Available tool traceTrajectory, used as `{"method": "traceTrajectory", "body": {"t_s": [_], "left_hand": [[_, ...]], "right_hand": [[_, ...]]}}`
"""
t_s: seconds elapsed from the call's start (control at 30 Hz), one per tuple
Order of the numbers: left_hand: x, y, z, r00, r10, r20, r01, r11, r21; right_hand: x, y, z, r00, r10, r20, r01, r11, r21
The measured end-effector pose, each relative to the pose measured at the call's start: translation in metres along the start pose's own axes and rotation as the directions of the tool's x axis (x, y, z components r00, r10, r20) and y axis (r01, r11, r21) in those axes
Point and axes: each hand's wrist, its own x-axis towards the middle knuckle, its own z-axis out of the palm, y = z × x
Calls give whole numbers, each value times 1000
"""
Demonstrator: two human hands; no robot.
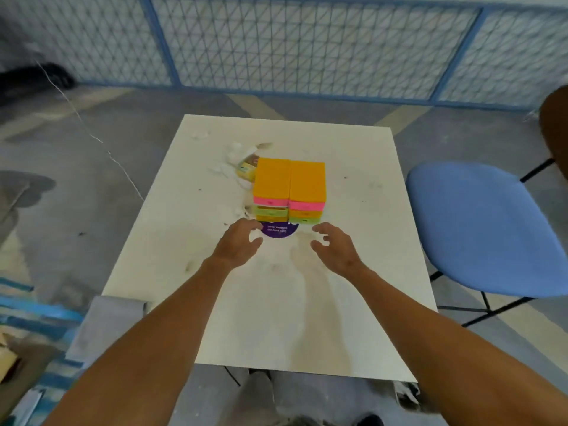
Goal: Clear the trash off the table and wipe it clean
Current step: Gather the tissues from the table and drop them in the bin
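My left hand (238, 244) and right hand (336, 249), fingers spread, loosely curved and holding nothing, flank the near end of a rectangular sponge block (289, 189). The block is orange on top, with pink, green and orange layers below and a round purple label (279, 233) at its base. It sits mid-bench (276, 318) on a smudged matte white surface. Crumpled white paper (233, 156) and a small yellow packet (246, 170) lie just behind its left side.

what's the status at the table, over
Hands open, empty: left hand, right hand, near sponge pack. Beside it, crumpled paper trash, not yet cleared. Nothing blocking.
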Motion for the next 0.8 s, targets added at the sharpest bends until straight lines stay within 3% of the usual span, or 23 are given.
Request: {"method": "traceTrajectory", "body": {"t_s": [0.17, 0.37, 0.53, 0.8], "left_hand": [[47, -46, -34, 998, -57, -41, 57, 998, -8], [92, -70, -34, 995, -41, 93, 37, 998, 43], [112, -77, -25, 993, -5, 122, -7, 995, 102], [123, -81, -13, 999, 47, -5, -47, 995, 83]], "right_hand": [[28, -38, 36, 1000, -16, 3, 15, 996, 87], [45, -48, 59, 999, 37, 35, -42, 990, 135], [52, -47, 70, 997, 53, 62, -62, 987, 149], [53, -50, 73, 996, 43, 81, -58, 980, 191]]}}
